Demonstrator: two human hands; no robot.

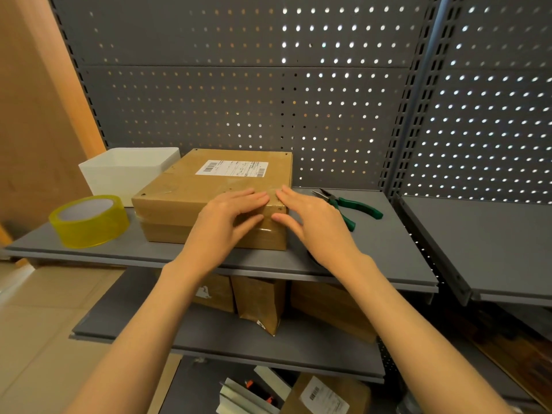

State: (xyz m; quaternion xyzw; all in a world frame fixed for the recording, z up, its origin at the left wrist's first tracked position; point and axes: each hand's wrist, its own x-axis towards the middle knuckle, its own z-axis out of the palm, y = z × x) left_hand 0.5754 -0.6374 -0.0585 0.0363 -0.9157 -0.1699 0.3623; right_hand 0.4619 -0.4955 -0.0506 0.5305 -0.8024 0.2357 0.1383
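Note:
A flat brown cardboard box (pixel 191 192) with a white shipping label (pixel 231 168) lies on the grey upper shelf (pixel 373 258). Clear tape wraps its near right corner. My left hand (pixel 227 222) lies over that corner's top and front face, fingers straight and pressing. My right hand (pixel 313 222) touches the same corner from the right, fingers stretched along the top edge and thumb against the front face. A roll of yellowish clear tape (pixel 89 221) stands on the shelf left of the box.
Green-handled pliers (pixel 349 207) lie on the shelf right of the box. A white open bin (pixel 125 171) stands behind the tape roll. Grey pegboard (pixel 254 100) backs the shelf. Brown parcels (pixel 263 303) sit on the lower shelf, more boxes (pixel 325 395) below.

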